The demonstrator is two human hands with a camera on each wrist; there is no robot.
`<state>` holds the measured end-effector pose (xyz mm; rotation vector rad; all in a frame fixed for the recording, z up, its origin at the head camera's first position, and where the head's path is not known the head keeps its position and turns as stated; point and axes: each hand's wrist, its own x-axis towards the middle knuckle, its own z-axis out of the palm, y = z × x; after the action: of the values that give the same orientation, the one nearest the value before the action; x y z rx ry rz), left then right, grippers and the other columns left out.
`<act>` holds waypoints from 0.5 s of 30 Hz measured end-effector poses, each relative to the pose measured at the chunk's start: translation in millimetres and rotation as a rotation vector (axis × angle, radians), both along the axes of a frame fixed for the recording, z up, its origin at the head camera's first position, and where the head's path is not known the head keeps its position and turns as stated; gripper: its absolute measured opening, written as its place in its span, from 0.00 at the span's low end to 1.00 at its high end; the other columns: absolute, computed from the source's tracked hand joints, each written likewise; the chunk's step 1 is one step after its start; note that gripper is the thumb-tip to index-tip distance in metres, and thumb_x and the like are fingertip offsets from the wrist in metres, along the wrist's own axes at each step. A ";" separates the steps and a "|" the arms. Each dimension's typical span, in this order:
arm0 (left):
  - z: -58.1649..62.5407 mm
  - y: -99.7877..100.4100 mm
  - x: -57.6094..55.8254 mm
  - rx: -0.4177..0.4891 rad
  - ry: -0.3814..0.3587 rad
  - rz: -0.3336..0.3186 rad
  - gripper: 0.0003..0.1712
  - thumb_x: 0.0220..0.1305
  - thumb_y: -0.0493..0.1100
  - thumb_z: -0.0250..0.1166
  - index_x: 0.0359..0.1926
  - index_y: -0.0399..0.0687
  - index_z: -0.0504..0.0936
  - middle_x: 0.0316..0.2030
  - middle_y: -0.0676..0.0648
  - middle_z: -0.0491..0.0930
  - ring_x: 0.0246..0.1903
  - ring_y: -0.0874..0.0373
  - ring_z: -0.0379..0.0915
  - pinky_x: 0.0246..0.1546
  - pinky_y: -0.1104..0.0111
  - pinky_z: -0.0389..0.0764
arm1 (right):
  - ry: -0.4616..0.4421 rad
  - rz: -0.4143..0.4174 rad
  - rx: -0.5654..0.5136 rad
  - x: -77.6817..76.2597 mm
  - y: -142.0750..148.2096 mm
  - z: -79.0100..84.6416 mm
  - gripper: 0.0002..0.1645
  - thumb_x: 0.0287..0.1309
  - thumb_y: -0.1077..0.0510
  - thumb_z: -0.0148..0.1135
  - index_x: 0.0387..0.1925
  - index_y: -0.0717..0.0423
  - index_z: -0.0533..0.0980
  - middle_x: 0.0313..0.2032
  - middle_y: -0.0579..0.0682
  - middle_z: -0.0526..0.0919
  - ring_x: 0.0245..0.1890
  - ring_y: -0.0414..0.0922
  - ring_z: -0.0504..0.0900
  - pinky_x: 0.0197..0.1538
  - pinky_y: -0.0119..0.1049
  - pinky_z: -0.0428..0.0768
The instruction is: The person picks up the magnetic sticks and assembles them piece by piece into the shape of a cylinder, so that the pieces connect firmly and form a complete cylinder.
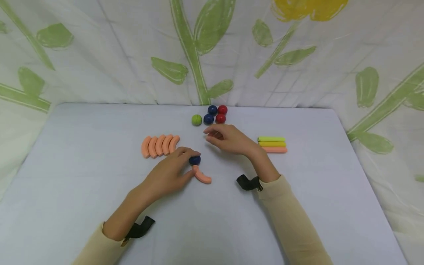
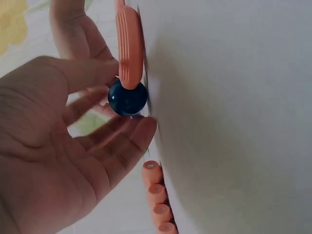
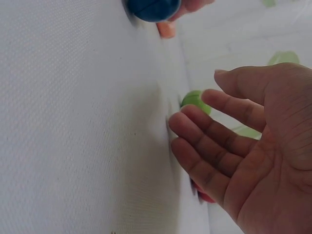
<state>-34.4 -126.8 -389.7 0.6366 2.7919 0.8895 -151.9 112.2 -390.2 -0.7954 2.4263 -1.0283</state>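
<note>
My left hand (image 1: 165, 173) holds a dark blue ball (image 1: 194, 161) between thumb and fingers, low over the white table. One end of a curved orange piece (image 1: 202, 176) meets the ball, and the thumb lies beside that joint. Seen from the left wrist, the ball (image 2: 127, 98) sits against the end of the ridged orange piece (image 2: 130, 46), fingertips curving round its other side. My right hand (image 1: 228, 139) hovers to the right and farther back, fingers loosely bent with nothing in them. In the right wrist view its palm (image 3: 273, 161) faces the camera.
Several curved orange pieces (image 1: 159, 146) stand in a row at left. Behind the hands sit a green ball (image 1: 197, 120), two blue balls (image 1: 208, 119) and two red balls (image 1: 220, 118). Green, yellow (image 1: 272, 144) and orange rods lie at right. A leaf-patterned curtain (image 1: 126, 55) hangs behind the table.
</note>
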 end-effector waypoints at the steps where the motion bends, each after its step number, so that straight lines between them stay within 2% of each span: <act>1: -0.4 -1.1 1.3 -0.005 0.011 -0.023 0.28 0.69 0.45 0.73 0.68 0.52 0.80 0.67 0.46 0.77 0.64 0.50 0.79 0.59 0.53 0.84 | 0.001 0.001 0.001 0.1 -0.2 -0.1 0.20 0.77 0.52 0.60 0.63 0.55 0.80 0.54 0.52 0.88 0.55 0.48 0.85 0.63 0.45 0.83; 6: -2.9 -2.4 4.5 -0.057 0.053 -0.092 0.24 0.64 0.47 0.78 0.61 0.58 0.86 0.70 0.47 0.75 0.65 0.50 0.79 0.57 0.55 0.86 | 0.004 -0.001 0.007 0.9 0.0 1.0 0.20 0.77 0.52 0.60 0.63 0.56 0.80 0.53 0.52 0.88 0.55 0.48 0.85 0.63 0.46 0.82; 10: -4.7 -1.1 4.5 -0.120 0.106 -0.106 0.17 0.65 0.49 0.77 0.54 0.59 0.89 0.68 0.45 0.76 0.63 0.50 0.80 0.56 0.55 0.86 | 0.005 -0.001 0.010 0.9 0.3 1.1 0.21 0.77 0.52 0.60 0.63 0.56 0.80 0.53 0.53 0.87 0.54 0.48 0.84 0.63 0.46 0.82; 15: -5.9 -2.0 5.4 -0.144 0.166 -0.110 0.13 0.64 0.49 0.78 0.48 0.59 0.89 0.65 0.45 0.78 0.59 0.52 0.82 0.52 0.59 0.87 | 0.009 -0.006 0.001 1.5 -0.5 0.6 0.20 0.77 0.53 0.60 0.63 0.56 0.80 0.52 0.53 0.87 0.54 0.48 0.85 0.62 0.46 0.82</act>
<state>-29.1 -128.8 -395.6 0.8676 2.8972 0.6354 -150.4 111.8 -389.6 -0.7941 2.4380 -1.0283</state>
